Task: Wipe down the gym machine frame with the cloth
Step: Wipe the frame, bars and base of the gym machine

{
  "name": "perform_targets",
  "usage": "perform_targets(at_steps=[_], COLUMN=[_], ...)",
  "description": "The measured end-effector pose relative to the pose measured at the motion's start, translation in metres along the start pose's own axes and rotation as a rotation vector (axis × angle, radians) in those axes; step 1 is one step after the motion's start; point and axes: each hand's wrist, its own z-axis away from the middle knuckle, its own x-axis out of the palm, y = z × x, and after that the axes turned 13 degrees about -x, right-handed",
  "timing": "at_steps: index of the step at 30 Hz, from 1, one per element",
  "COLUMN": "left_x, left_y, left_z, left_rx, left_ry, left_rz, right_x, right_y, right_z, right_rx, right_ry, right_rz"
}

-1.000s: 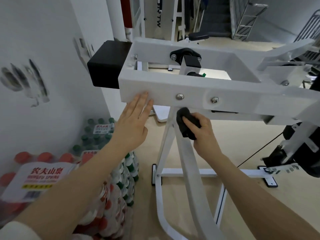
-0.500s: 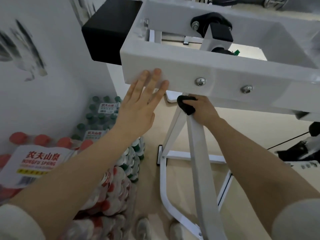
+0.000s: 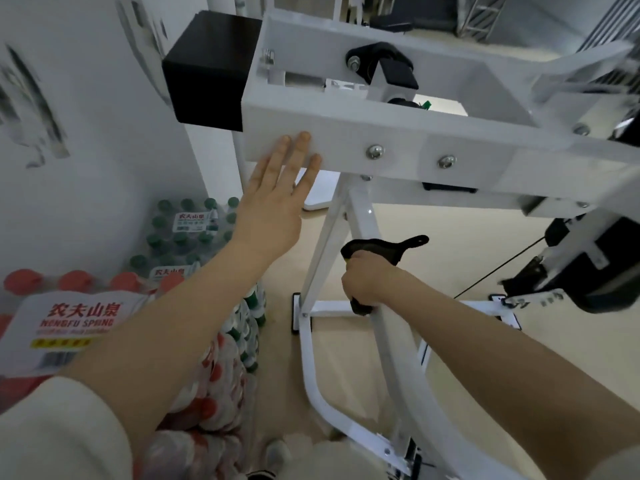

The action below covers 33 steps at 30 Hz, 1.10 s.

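Observation:
The white gym machine frame (image 3: 408, 140) fills the upper middle, with a horizontal beam and a slanted white leg (image 3: 391, 344) running down toward me. My right hand (image 3: 372, 282) is wrapped around that leg about midway, shut on a black cloth (image 3: 377, 249) that sticks out above and below the fist. My left hand (image 3: 277, 202) lies flat and open, fingertips pressed against the beam's left end, below a black end block (image 3: 207, 67).
Shrink-wrapped packs of water bottles (image 3: 180, 237) with green and red caps are stacked on the floor at left against a white wall (image 3: 86, 133). A black weight part and cable (image 3: 571, 268) sit at right. The frame's floor base (image 3: 322, 393) curves below.
My right hand has slid the cloth down the slanted leg from just under the beam to mid-leg. The left hand stays on the beam's end. The view tilted slightly.

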Motion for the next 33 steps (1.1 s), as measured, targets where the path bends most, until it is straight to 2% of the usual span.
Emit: perform_targets(at_steps=[2, 3, 4, 6, 8, 10, 12, 16, 18, 20, 24, 26, 29, 33], left_x=[-0.006, -0.009, -0.012, -0.024, -0.04, -0.059, -0.074, -0.102, -0.115, -0.128, -0.158, -0.175, -0.185, -0.181], left_y=[0.003, 0.004, 0.005, 0.009, 0.014, 0.021, 0.031, 0.059, 0.075, 0.084, 0.092, 0.098, 0.111, 0.139], left_z=[0.01, 0.019, 0.028, 0.05, 0.069, 0.086, 0.101, 0.136, 0.16, 0.189, 0.244, 0.263, 0.285, 0.312], left_rx=[-0.013, -0.011, -0.003, -0.003, -0.103, -0.236, -0.317, -0.537, -0.66, -0.77, -0.817, -0.813, -0.704, -0.628], left_ry=[-0.103, -0.157, -0.212, -0.317, -0.473, -0.644, -0.673, -0.543, -0.498, -0.482, -0.473, -0.549, -0.747, -0.895], left_rz=[0.095, 0.146, 0.198, 0.351, 0.603, 0.804, 0.871, 1.012, 1.197, 1.351, 1.322, 1.307, 1.278, 1.144], right_x=[-0.001, 0.002, 0.005, 0.007, 0.004, -0.001, -0.007, -0.005, 0.003, 0.014, 0.034, 0.043, 0.055, 0.092], right_y=[-0.025, -0.035, -0.043, -0.051, -0.055, -0.062, -0.076, -0.118, -0.143, -0.166, -0.21, -0.226, -0.241, -0.259], right_z=[0.007, 0.012, 0.02, 0.039, 0.059, 0.074, 0.09, 0.121, 0.134, 0.147, 0.176, 0.192, 0.219, 0.254], right_rx=[-0.037, -0.036, -0.015, 0.07, 0.15, 0.14, 0.1, -0.063, -0.124, -0.135, -0.212, -0.224, -0.171, -0.017], right_ry=[-0.095, -0.025, 0.108, 0.476, 0.836, 1.088, 1.215, 1.269, 1.255, 1.239, 1.227, 1.248, 1.347, 1.417], right_rz=[-0.097, -0.221, -0.404, -0.795, -1.117, -1.409, -1.63, -1.974, -2.03, -1.935, -1.771, -1.736, -1.662, -1.679])
